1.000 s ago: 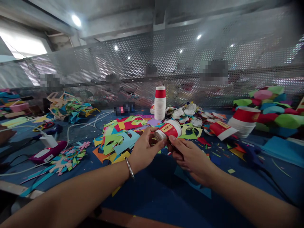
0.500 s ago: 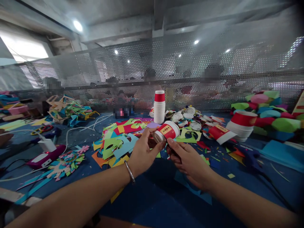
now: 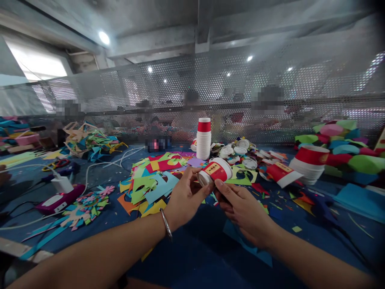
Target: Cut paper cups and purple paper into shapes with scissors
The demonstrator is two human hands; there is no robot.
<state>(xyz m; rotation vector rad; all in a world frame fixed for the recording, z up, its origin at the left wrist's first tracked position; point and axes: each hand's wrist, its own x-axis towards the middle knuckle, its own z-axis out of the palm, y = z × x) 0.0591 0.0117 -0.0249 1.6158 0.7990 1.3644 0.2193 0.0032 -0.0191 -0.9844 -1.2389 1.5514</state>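
A red and white paper cup (image 3: 217, 170) lies tilted on its side in the air, its closed end toward my left hand. My left hand (image 3: 187, 196) grips that end between thumb and fingers. Against the cup's lower side rests the thumb of my right hand (image 3: 236, 204). The fingers of this hand are curled closed, and whatever they hold is dark and mostly hidden. Behind the cup stands a tall stack of white paper cups (image 3: 203, 140) with a red one on top. Cut coloured paper sheets (image 3: 162, 186) are spread to the left.
Round lids or cup bottoms (image 3: 237, 150) are heaped behind. At right are a cut red cup (image 3: 282, 174), more stacked cups (image 3: 308, 164) and a blue glue gun (image 3: 325, 208) with a cord. A purple power strip (image 3: 60, 198) lies left; a perforated screen (image 3: 168, 96) stands behind.
The view has tilted up slightly, so the scene sits a little lower. Both hands keep the cup between them, with only a slight shift to the right.
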